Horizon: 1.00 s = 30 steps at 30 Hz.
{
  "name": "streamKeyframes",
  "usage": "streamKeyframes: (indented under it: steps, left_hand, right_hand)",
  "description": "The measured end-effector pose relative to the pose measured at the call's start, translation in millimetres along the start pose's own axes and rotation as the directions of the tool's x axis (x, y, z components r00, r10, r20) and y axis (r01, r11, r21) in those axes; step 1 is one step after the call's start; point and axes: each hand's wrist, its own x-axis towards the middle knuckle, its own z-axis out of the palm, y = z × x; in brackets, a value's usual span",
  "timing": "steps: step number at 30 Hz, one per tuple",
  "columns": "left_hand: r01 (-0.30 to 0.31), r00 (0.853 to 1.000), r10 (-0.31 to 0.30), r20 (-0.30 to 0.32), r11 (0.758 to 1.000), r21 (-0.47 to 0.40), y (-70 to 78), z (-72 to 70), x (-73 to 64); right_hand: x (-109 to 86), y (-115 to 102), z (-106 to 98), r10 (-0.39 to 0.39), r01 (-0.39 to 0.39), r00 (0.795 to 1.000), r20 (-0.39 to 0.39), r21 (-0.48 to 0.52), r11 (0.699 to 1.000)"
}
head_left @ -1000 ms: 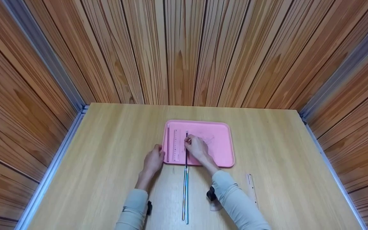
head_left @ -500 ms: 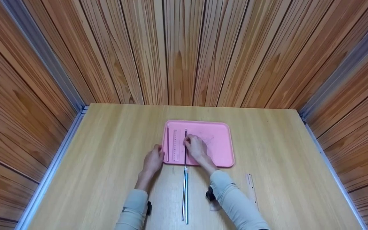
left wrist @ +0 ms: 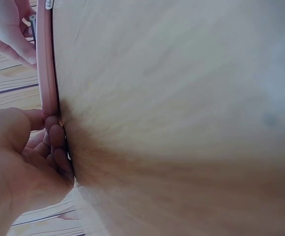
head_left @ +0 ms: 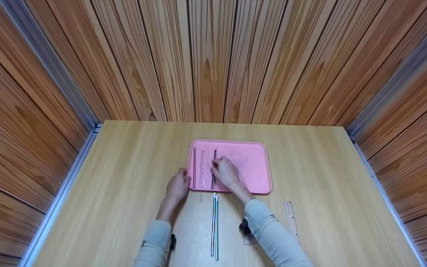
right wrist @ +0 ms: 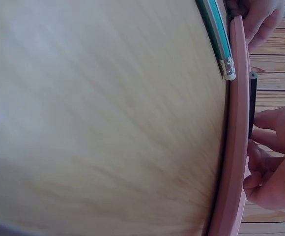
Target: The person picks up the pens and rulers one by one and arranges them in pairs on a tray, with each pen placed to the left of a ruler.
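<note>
On the table, a pink tray (head_left: 252, 174) lies in front of me. My left hand (head_left: 177, 185) grips its near left corner, the thumb (left wrist: 32, 118) above the rim and the fingers curled below. Over the tray, my right hand (head_left: 227, 171) pinches a dark pencil (right wrist: 252, 101) by its middle, pointing away from me. That pencil lies close over the tray floor, right of a pale ruler (head_left: 203, 168). At the tray's left side is another dark pencil (head_left: 194, 167), parallel to the ruler.
Two pencils, one silvery (head_left: 212, 226) and one teal (head_left: 217, 231), lie side by side on the table before the tray. A clear ruler (head_left: 292, 222) lies to the right. Part of a clear curved plastic piece (head_left: 250, 240) shows beneath my right forearm.
My right hand has shifted slightly left with the dark pencil, whose near end has moved away from me, inside the tray's near rim. The left hand has stayed on the corner.
</note>
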Motion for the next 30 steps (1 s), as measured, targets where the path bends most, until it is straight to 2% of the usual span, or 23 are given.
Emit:
streamKeyframes:
  steps: [7, 14, 19, 23, 30]
  left_hand:
    - [0.004, 1.000, -0.004, -0.013, 1.000, -0.021, 1.4, -0.2, -1.5]
    - [-0.006, 1.000, 0.005, -0.020, 1.000, -0.028, 0.8, 0.6, -2.1]
    - [0.014, 1.000, -0.014, -0.008, 0.999, -0.031, 1.1, 0.4, -2.1]
    - [0.002, 1.000, -0.002, -0.009, 1.000, -0.010, 1.8, -0.4, -1.3]
    - [0.037, 0.999, -0.037, 0.005, 0.999, -0.005, 2.7, -0.7, 0.3]
  right_hand:
    - [-1.0, 0.3, 2.8, -0.046, 0.046, 0.999, -0.014, -0.018, 0.999]
    - [-0.9, -0.5, 2.8, -0.031, 0.031, 1.000, -0.001, -0.006, 0.999]
    - [-0.8, -0.7, 2.4, -0.050, 0.049, 0.999, -0.008, -0.011, 0.999]
    - [-0.7, -1.1, 2.4, -0.058, 0.058, 0.998, -0.014, -0.025, 0.998]
    - [-0.9, -0.6, 2.7, -0.030, 0.030, 0.999, 0.011, -0.015, 0.999]
